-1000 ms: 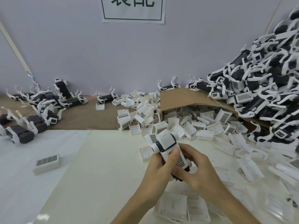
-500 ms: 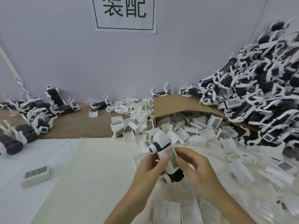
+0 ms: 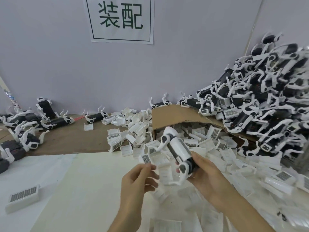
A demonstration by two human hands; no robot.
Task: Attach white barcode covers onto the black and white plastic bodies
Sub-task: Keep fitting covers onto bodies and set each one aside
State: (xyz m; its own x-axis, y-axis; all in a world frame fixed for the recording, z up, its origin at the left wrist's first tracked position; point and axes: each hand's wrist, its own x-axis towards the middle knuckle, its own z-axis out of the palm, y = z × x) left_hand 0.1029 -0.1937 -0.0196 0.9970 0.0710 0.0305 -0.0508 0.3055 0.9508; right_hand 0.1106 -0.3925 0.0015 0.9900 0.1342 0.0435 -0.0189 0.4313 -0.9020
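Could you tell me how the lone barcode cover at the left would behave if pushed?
The barcode cover looks like a thin hollow shell, so probably light. Its flat sides suggest sliding, not rolling, on the white sheet.

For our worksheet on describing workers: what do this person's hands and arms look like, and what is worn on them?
The left hand and right hand are bare: no gloves, no ring showing. The left forearm and right forearm show no sleeve, watch or band within the frame. Motion blur on the left hand hides small details there.
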